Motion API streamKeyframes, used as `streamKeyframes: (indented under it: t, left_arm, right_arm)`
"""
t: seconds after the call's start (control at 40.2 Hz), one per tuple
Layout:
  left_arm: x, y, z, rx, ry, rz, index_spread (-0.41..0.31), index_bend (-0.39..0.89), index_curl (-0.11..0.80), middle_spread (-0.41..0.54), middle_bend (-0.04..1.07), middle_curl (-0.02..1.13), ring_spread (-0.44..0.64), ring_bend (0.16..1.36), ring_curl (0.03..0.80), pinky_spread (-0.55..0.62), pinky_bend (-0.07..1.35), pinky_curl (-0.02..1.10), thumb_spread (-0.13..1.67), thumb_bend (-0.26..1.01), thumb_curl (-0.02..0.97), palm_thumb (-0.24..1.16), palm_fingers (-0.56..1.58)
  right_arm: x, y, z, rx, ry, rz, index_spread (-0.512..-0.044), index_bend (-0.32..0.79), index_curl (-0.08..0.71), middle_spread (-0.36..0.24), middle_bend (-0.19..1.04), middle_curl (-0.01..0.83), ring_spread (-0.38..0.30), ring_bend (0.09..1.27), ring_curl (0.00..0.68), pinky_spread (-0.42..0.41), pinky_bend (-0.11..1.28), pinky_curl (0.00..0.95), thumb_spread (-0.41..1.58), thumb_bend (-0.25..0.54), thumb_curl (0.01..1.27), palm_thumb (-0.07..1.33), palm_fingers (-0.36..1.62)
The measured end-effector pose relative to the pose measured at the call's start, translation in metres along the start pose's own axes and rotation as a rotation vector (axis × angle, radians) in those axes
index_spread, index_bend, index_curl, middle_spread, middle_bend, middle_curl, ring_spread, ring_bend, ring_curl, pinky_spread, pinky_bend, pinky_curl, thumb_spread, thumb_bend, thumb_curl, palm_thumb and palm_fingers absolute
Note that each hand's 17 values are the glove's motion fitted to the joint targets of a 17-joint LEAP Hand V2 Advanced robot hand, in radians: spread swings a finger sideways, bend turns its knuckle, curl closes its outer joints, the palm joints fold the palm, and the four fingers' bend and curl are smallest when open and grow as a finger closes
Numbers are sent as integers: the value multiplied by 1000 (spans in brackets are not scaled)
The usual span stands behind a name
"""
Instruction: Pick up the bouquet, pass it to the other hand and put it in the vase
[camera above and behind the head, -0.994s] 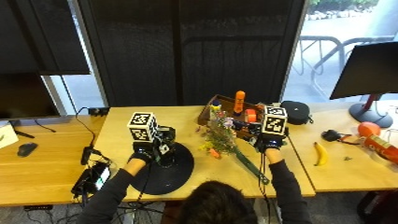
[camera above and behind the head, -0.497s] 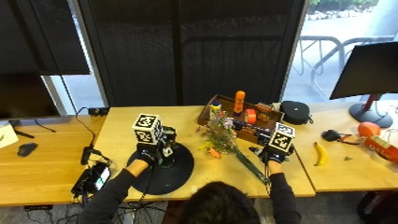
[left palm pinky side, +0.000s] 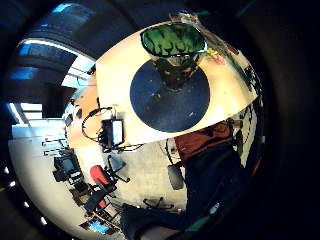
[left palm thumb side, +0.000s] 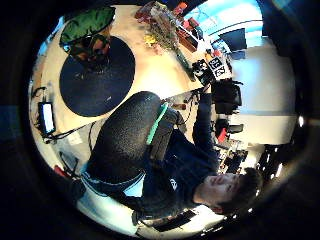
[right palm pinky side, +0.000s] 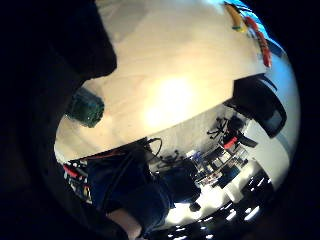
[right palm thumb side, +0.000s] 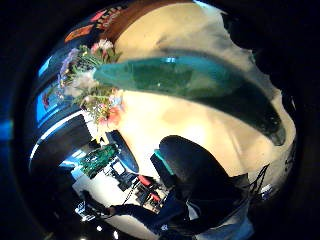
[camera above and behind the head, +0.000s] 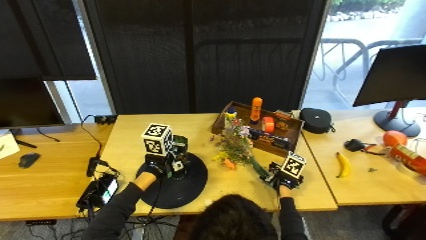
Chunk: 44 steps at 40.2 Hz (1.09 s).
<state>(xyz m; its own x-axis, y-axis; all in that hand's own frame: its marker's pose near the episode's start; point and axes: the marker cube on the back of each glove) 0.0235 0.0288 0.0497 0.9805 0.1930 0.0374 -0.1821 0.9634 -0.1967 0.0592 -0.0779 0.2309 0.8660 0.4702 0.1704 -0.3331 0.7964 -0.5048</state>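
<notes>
The bouquet (camera above and behind the head: 236, 146) lies on the surface (camera above and behind the head: 126, 140); its wrapped stems are covered by the right hand (camera above and behind the head: 283, 177), fingers' state unclear. The vase (camera above and behind the head: 178, 150) is flanked by the left hand (camera above and behind the head: 156, 167), fingers unseen.

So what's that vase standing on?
The vase stands on a round dark mat lying on the wooden table. The table under the mat is hidden.
</notes>
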Motion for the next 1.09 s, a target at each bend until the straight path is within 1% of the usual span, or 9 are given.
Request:
streamKeyframes:
  t: [0.05, 0.149, 0.373, 0.621, 0.671, 0.721, 0.795, 0.969, 1.093]
  left_arm:
    - [0, 1, 2, -23, -8, 8, -71, 161, 385, 145, 150, 243, 176, 536, 310, 315, 252, 333, 1070, -25, 279, 114, 276]
    - [0, 5, 5, -54, -24, 16, -70, 170, 385, 148, 150, 245, 181, 533, 310, 321, 262, 338, 1061, -30, 281, 101, 265]
    - [2, 8, 4, -44, -22, 25, -76, 177, 385, 150, 152, 247, 185, 536, 311, 324, 267, 343, 1039, -28, 286, 80, 262]
    - [7, 10, 4, -38, -23, 35, -81, 184, 393, 151, 150, 249, 188, 532, 309, 325, 265, 346, 1033, -26, 292, 76, 263]
    - [8, 12, 4, -34, -22, 38, -81, 183, 393, 151, 150, 249, 188, 531, 309, 325, 265, 346, 1029, -26, 294, 75, 263]
    - [9, 14, 3, -31, -19, 41, -81, 182, 394, 151, 153, 249, 188, 530, 309, 325, 263, 347, 1027, -26, 295, 75, 265]
    - [9, 18, 0, -24, -14, 42, -82, 182, 394, 151, 152, 250, 188, 530, 308, 325, 262, 347, 1026, -26, 296, 74, 265]
    - [2, 25, -7, -1, -20, 17, -79, 178, 395, 151, 156, 253, 189, 529, 308, 320, 261, 349, 1031, -23, 297, 81, 265]
    - [-4, 26, -10, 7, -10, 0, -78, 174, 394, 151, 152, 253, 183, 529, 309, 318, 270, 350, 1034, -24, 296, 83, 270]
  right_arm:
    - [-2, 4, 5, -33, 20, 31, -273, 82, 192, -68, 286, 399, -121, 531, 353, 60, 446, 345, 1063, -21, 285, 381, 712]
    - [-7, -5, 4, 203, 66, 8, -286, 83, 189, -69, 292, 405, -122, 523, 358, 68, 448, 347, 1053, -22, 291, 389, 705]
    - [-7, 35, 4, 206, 111, 60, -296, 98, 186, -71, 292, 415, -128, 516, 366, 82, 447, 351, 1064, 1, 314, 474, 689]
    - [-13, 31, 4, 278, 96, 113, -311, 227, 273, -128, 253, 429, -188, 425, 360, 71, 347, 329, 1067, 56, 371, 698, 768]
    - [-14, 28, 7, 286, 52, 130, -303, 257, 296, -146, 290, 445, -206, 395, 354, 23, 321, 321, 1066, 63, 377, 736, 862]
    - [-18, 24, 8, 316, 20, 115, -292, 247, 294, -165, 262, 440, -230, 438, 357, -145, 361, 319, 1060, 96, 399, 816, 1072]
    - [-25, 14, 12, 364, 27, 67, -279, 247, 327, -183, 250, 456, -247, 473, 389, -219, 373, 345, 1051, 117, 420, 889, 1134]
    - [-28, 31, 20, 462, 123, 93, -262, 186, 376, -214, 274, 493, -258, 541, 447, -309, 465, 393, 1062, 138, 446, 990, 1293]
    - [-31, 29, 16, 748, 62, 50, -255, 167, 387, -227, 349, 526, -254, 666, 485, -323, 553, 425, 1094, 103, 420, 969, 1451]
